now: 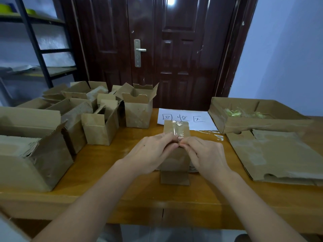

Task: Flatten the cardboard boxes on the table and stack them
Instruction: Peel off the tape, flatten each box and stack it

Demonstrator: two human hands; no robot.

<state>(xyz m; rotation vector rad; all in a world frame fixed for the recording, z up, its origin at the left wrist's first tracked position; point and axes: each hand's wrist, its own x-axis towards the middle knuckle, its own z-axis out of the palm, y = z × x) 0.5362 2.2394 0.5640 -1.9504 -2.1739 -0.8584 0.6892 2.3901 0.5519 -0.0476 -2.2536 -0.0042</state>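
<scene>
Small brown corrugated cardboard box [175, 154], standing at the centre of the wooden surface [108, 173], with clear shiny tape [177, 131] along its top seam. The left hand [150, 154] and right hand [206, 154] meet over the seam; each grip appears closed in a pinch on the tape's near end, though the fingertips partly hide it. The box is judged light, thin-walled and easily creased; the tape slick and clinging, best taken at a lifted edge. At 12 o'clock lies a white paper sheet [201, 123] handwritten "回收区". Flattened brown cardboard [272, 154] lies at 3 o'clock; open boxes [99, 130] stand from 9 to 11.
</scene>
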